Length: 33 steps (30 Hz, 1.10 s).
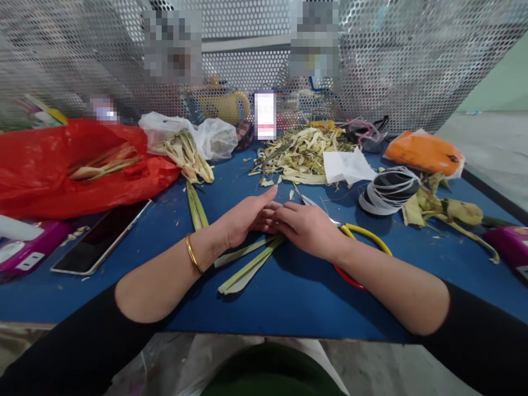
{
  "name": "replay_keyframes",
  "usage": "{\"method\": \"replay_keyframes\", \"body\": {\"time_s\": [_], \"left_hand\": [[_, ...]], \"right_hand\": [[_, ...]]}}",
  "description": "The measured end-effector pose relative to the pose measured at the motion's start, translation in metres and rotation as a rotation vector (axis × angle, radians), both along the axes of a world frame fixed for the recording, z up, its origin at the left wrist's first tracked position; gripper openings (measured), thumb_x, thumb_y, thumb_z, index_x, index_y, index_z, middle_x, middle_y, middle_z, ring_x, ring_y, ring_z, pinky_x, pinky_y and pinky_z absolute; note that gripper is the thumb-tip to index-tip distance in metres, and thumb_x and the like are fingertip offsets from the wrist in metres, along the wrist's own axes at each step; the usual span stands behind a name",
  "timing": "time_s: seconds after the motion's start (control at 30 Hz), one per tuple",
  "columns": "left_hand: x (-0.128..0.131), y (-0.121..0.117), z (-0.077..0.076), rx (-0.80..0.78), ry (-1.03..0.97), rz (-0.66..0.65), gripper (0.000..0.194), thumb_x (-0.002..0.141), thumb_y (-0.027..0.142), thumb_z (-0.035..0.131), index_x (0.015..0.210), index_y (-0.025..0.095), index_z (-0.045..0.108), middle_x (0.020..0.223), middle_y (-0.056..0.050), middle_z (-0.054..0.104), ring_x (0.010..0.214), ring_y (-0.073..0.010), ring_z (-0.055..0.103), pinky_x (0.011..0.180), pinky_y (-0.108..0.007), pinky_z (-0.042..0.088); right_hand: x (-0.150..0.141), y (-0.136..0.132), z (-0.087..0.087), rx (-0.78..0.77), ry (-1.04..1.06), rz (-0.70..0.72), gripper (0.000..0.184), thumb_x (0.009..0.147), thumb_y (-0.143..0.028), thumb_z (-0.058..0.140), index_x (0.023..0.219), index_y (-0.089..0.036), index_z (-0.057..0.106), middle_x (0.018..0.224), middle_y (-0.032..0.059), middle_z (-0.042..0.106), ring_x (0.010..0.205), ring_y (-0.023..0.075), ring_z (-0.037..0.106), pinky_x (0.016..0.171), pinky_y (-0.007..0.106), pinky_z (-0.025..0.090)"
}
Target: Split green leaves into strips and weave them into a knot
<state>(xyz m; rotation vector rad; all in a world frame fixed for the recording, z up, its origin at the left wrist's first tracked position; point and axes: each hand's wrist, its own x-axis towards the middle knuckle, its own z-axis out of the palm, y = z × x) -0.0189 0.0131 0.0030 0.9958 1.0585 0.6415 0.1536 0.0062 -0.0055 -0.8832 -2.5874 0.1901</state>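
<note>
From the head view, the work in hand looks like gathering or shaping pale green leaf strips (247, 270) at the middle of the blue bench (264, 311); their lower ends lie splayed toward the near edge, while the upper ends run out of sight beneath the fingers. The next move, as I judge it, calls for keeping those hidden ends together while the fingers work on them. The left hand (245, 220) comes in from the left, turned on its side, its thumb raised apart from the fingers, which reach across to the other hand. The right hand (309, 228) is palm down, fingers bent over the left fingertips and the strip ends. Neither is spread wide, but whether either one truly pinches a strip I cannot tell, as the contact is covered. Both forearms slant inward from the near corners, a gold bracelet (193, 254) at the left wrist. The right wrist lies over the scissors (373, 232), whose yellow and red handles show on either side of it. Beyond the hands sit a heap of shredded leaf (301, 154) and, to the right, a spool of white line (388, 190).
</note>
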Motion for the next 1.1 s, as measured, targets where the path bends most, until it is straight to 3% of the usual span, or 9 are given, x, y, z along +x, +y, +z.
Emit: {"method": "replay_keyframes", "body": {"time_s": [0.13, 0.3, 0.47, 0.57, 0.77, 1.1], "left_hand": [[0.001, -0.001, 0.002, 0.011, 0.019, 0.024, 0.061, 0.075, 0.067, 0.052, 0.094, 0.011, 0.069, 0.076, -0.010, 0.070, 0.066, -0.0161, 0.064, 0.067, -0.027, 0.050], [0.001, -0.001, 0.000, -0.004, -0.040, 0.012, 0.053, 0.082, 0.059, 0.049, 0.091, 0.010, 0.069, 0.074, -0.010, 0.070, 0.064, -0.0159, 0.064, 0.065, -0.027, 0.050], [0.002, 0.000, 0.000, -0.010, -0.102, -0.033, 0.021, 0.078, 0.028, 0.060, 0.086, 0.010, 0.067, 0.078, -0.011, 0.071, 0.067, -0.0183, 0.067, 0.070, -0.031, 0.052], [0.002, -0.001, 0.001, -0.001, -0.048, -0.049, 0.015, 0.071, 0.016, 0.067, 0.085, 0.011, 0.066, 0.078, -0.009, 0.071, 0.071, -0.0165, 0.067, 0.071, -0.027, 0.051], [0.002, -0.003, 0.000, 0.049, -0.017, -0.090, 0.022, 0.068, 0.020, 0.074, 0.086, 0.012, 0.066, 0.081, -0.008, 0.070, 0.076, -0.0136, 0.066, 0.070, -0.022, 0.050], [0.016, -0.012, 0.001, 0.179, 0.129, 0.030, 0.015, 0.068, 0.025, 0.072, 0.071, 0.013, 0.064, 0.064, -0.001, 0.064, 0.054, -0.0070, 0.055, 0.055, -0.019, 0.044]], "right_hand": [[-0.004, -0.001, -0.001, 0.038, -0.041, -0.003, 0.018, 0.092, -0.018, 0.041, 0.090, -0.017, 0.059, 0.092, 0.0068, 0.063, 0.076, 0.0151, 0.057, 0.062, 0.025, 0.034], [-0.007, -0.001, -0.002, 0.009, -0.106, -0.116, 0.015, 0.090, -0.017, 0.042, 0.090, -0.014, 0.057, 0.087, 0.0086, 0.062, 0.067, 0.0155, 0.053, 0.058, 0.026, 0.030], [-0.001, 0.004, 0.000, -0.263, 0.194, -0.254, 0.012, 0.085, -0.016, 0.050, 0.074, -0.017, 0.055, 0.069, 0.0013, 0.059, 0.062, 0.0127, 0.048, 0.056, 0.023, 0.030], [0.003, 0.008, 0.001, -0.430, 0.366, -0.269, 0.011, 0.082, -0.016, 0.052, 0.072, -0.017, 0.055, 0.061, -0.0023, 0.056, 0.058, 0.0109, 0.047, 0.055, 0.022, 0.032], [0.003, 0.009, 0.003, -0.543, 0.478, -0.260, 0.012, 0.082, -0.020, 0.051, 0.071, -0.017, 0.054, 0.057, -0.0034, 0.054, 0.054, 0.0100, 0.048, 0.052, 0.022, 0.033], [0.003, 0.009, 0.001, -0.588, 0.522, -0.226, 0.012, 0.082, -0.023, 0.051, 0.073, -0.017, 0.054, 0.058, -0.0043, 0.052, 0.053, 0.0093, 0.048, 0.051, 0.021, 0.036]]}}
